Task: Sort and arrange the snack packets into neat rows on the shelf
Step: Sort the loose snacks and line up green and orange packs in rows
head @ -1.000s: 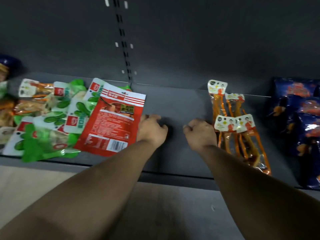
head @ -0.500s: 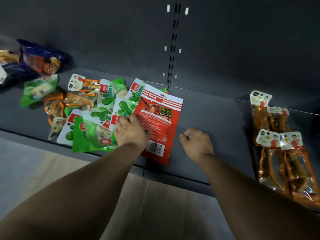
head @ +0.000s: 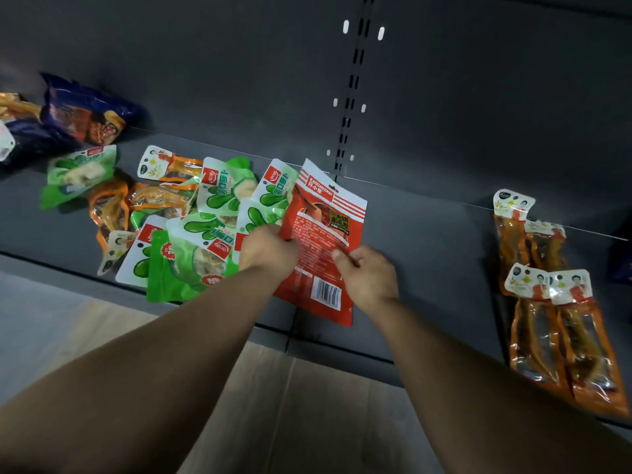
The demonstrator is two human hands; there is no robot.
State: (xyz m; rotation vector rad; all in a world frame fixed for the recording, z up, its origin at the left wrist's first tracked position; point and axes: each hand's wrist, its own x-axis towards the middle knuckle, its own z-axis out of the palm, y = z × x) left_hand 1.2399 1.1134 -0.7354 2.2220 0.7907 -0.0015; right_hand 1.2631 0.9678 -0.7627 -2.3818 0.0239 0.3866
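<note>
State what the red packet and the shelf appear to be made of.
Red packet: likely thin plastic film with a glossy printed face; it bends and catches light where both hands pinch it. Shelf: seemingly dark grey painted metal with a matte finish.

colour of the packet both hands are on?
Red packet with white stripes at its top; head view.

left hand (head: 266, 250) + right hand (head: 367, 273): both grip red packet (head: 323, 234) | shelf (head: 427, 254) front edge, apparently lifted | green packets (head: 205, 241) heaped left
</note>
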